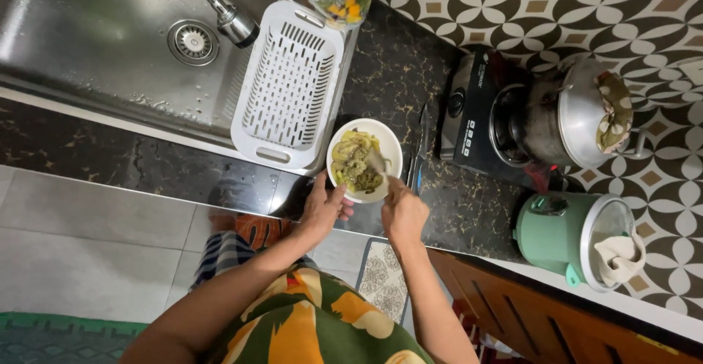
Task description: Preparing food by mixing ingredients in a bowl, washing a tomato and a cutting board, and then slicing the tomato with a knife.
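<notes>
A white bowl (pixel 364 160) of yellow-green cooked food is set on the dark desk (pixel 410 78), close to its front edge and just beside the corner of the sink (pixel 110 49). The bowl lies directly ahead of both hands, further from the desk's front edge. The left hand (pixel 322 209) is pressed against the bowl's near rim, fingers curled loosely on it, not fully closed. The right hand (pixel 403 214) is clamped on the handle of a spoon (pixel 378 165). The spoon's long axis runs from that hand up and leftward into the food, its tip over the bowl's middle. Both hands are about equally near; the left touches the bowl itself, the right reaches it only through the spoon. A white drain basket (pixel 288 86) is touching or nearly touching the bowl's far-left side, which of the two cannot be told. A stove (pixel 476 115) with a lidded pot (pixel 578 111) stands well apart toward the desk's right end.
</notes>
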